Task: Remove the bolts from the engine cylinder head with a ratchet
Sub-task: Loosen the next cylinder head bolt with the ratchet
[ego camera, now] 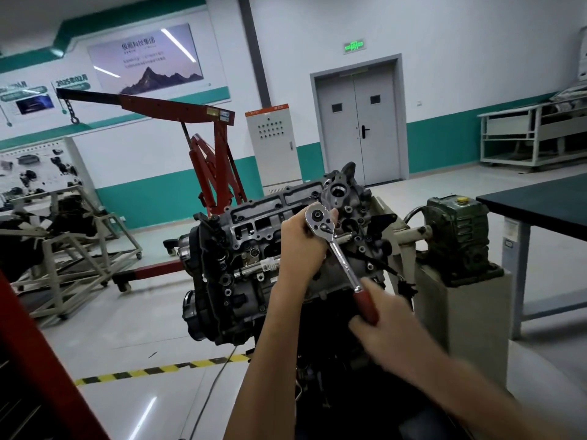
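A grey engine cylinder head (254,230) sits on a stand in the middle of the view, with several dark bolts along its top face. A chrome ratchet (336,246) with a red handle stands over the head's right part. My left hand (300,246) curls round the ratchet's round head and holds it against the engine. My right hand (378,312) grips the red handle lower down; it is blurred. The bolt and socket under the ratchet head are hidden by my left hand.
A red engine hoist (209,154) stands behind the engine. A grey gearbox (457,236) of the stand sits to the right, beside a dark-topped table (540,198). A frame with another engine (63,236) is at the left. Yellow-black floor tape (158,369) runs below.
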Demonstrator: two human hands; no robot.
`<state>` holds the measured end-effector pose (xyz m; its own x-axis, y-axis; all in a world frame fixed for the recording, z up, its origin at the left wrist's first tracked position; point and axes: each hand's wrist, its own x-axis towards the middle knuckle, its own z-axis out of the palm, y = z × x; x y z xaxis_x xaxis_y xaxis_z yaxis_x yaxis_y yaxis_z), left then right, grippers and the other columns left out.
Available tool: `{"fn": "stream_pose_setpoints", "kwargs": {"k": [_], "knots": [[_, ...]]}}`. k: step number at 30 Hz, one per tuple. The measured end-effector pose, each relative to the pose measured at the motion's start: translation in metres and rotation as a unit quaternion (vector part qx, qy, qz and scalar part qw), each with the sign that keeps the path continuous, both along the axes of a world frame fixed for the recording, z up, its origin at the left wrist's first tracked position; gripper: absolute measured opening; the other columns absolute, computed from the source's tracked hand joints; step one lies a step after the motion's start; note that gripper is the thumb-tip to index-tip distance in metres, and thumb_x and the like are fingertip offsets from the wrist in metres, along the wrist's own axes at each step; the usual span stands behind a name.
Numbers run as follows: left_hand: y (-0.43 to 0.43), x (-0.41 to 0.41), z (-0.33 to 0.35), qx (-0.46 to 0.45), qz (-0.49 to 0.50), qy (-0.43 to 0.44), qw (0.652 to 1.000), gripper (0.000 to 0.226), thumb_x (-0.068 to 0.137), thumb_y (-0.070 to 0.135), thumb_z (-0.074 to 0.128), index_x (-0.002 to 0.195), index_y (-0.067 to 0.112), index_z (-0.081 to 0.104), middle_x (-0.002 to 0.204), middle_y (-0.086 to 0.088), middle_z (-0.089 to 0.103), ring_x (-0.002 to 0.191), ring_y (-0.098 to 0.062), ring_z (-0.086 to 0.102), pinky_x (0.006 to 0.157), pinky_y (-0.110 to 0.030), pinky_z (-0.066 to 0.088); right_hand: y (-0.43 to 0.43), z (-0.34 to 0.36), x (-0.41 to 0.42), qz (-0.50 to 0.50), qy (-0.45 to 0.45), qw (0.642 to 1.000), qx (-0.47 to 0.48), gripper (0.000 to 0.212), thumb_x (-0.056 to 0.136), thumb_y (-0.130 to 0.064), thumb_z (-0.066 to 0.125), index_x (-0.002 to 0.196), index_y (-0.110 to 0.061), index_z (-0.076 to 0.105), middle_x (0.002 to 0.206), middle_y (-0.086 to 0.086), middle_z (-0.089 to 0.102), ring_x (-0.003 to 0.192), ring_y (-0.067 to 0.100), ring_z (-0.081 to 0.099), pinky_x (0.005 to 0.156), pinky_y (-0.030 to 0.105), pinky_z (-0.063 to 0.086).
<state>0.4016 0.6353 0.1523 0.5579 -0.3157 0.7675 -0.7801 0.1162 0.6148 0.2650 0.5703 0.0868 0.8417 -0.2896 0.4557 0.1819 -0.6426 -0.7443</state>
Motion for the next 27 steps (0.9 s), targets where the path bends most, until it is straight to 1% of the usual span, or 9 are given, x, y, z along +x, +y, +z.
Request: {"fn": "stream_pose_setpoints", "kwargs": {"k": [2, 4, 7, 10, 13, 17, 21, 25, 27], "knots": [[0.0, 0.002, 0.006, 0.036, -0.004, -0.017, 0.999, 0.05, 0.088, 0.01, 0.066, 0.052, 0.031, 0.039, 0.047, 0.016, 0.04, 0.05, -0.001, 0.032, 0.052, -0.017, 0.029, -0.047, 0.027, -0.014, 0.03, 0.035, 0.992, -0.118, 0.03, 0.075, 0.001, 0.062, 0.079, -0.027, 0.051, 0.06, -0.004, 0.05, 0.046, 0.006, 0.048, 0.047, 0.019, 0.04], [-0.001, 0.003, 0.01, 0.063, -0.005, -0.02, 0.998, 0.044, 0.086, 0.003, 0.064, 0.053, 0.026, 0.047, 0.048, 0.015, 0.043, 0.051, -0.001, 0.033, 0.053, -0.019, 0.03, -0.084, 0.058, -0.017, 0.028, 0.075, 0.969, -0.233, 0.034, 0.078, 0.0, 0.062, 0.08, -0.031, 0.049, 0.064, -0.004, 0.054, 0.05, 0.009, 0.055, 0.05, 0.02, 0.047], [-0.002, -0.001, 0.006, 0.041, 0.002, -0.009, 0.999, 0.044, 0.085, -0.003, 0.06, 0.053, 0.021, 0.042, 0.046, 0.015, 0.039, 0.05, -0.002, 0.028, 0.051, -0.022, 0.026, -0.098, 0.072, -0.009, 0.004, 0.066, 0.957, -0.283, 0.024, 0.08, -0.004, 0.061, 0.087, -0.026, 0.053, 0.064, -0.003, 0.055, 0.052, 0.008, 0.057, 0.055, 0.018, 0.049], [-0.003, -0.003, 0.0, 0.004, 0.012, 0.0, 1.0, 0.052, 0.088, 0.002, 0.061, 0.052, 0.03, 0.038, 0.045, 0.015, 0.04, 0.049, -0.002, 0.03, 0.05, -0.018, 0.027, -0.064, 0.035, -0.012, -0.006, 0.037, 0.986, -0.16, 0.038, 0.078, -0.002, 0.063, 0.075, -0.033, 0.042, 0.061, 0.003, 0.054, 0.047, 0.013, 0.055, 0.048, 0.028, 0.051], [-0.005, -0.008, 0.0, -0.01, 0.018, 0.009, 1.0, 0.048, 0.092, 0.015, 0.063, 0.054, 0.031, 0.037, 0.047, 0.015, 0.04, 0.051, -0.002, 0.031, 0.051, -0.022, 0.029, 0.0, -0.004, -0.007, -0.039, -0.045, 0.998, 0.02, 0.031, 0.076, -0.002, 0.064, 0.081, -0.027, 0.046, 0.054, -0.002, 0.047, 0.041, 0.001, 0.048, 0.041, 0.01, 0.036], [-0.004, -0.008, -0.001, -0.017, 0.03, -0.01, 0.999, 0.047, 0.092, 0.016, 0.063, 0.057, 0.026, 0.034, 0.052, 0.014, 0.033, 0.052, -0.002, 0.027, 0.051, -0.021, 0.027, 0.057, -0.016, 0.016, -0.002, -0.05, 0.985, 0.168, 0.029, 0.08, -0.001, 0.058, 0.106, -0.012, 0.05, 0.058, -0.002, 0.047, 0.04, 0.001, 0.049, 0.04, 0.008, 0.034], [-0.002, -0.005, 0.002, 0.001, 0.01, 0.005, 1.0, 0.049, 0.091, 0.012, 0.063, 0.054, 0.028, 0.035, 0.049, 0.015, 0.036, 0.052, -0.003, 0.029, 0.053, -0.023, 0.028, -0.011, 0.009, -0.007, 0.007, 0.009, 1.0, -0.02, 0.029, 0.076, -0.001, 0.063, 0.1, -0.013, 0.054, 0.057, -0.005, 0.049, 0.045, 0.0, 0.049, 0.045, 0.009, 0.037], [0.0, -0.002, 0.0, 0.006, 0.0, 0.008, 1.0, 0.047, 0.089, 0.002, 0.06, 0.054, 0.025, 0.038, 0.048, 0.014, 0.038, 0.051, -0.003, 0.029, 0.051, -0.021, 0.026, -0.086, 0.066, -0.016, 0.023, 0.081, 0.961, -0.265, 0.026, 0.08, -0.005, 0.063, 0.08, -0.026, 0.047, 0.065, -0.001, 0.056, 0.052, 0.011, 0.055, 0.054, 0.024, 0.05], [0.0, -0.004, -0.002, -0.009, -0.006, 0.014, 1.0, 0.045, 0.089, -0.001, 0.059, 0.056, 0.024, 0.044, 0.048, 0.015, 0.041, 0.051, -0.001, 0.03, 0.051, -0.02, 0.027, -0.092, 0.069, -0.011, -0.005, 0.065, 0.957, -0.282, 0.024, 0.08, -0.007, 0.063, 0.08, -0.026, 0.047, 0.066, 0.0, 0.057, 0.055, 0.014, 0.056, 0.057, 0.029, 0.051]]}}
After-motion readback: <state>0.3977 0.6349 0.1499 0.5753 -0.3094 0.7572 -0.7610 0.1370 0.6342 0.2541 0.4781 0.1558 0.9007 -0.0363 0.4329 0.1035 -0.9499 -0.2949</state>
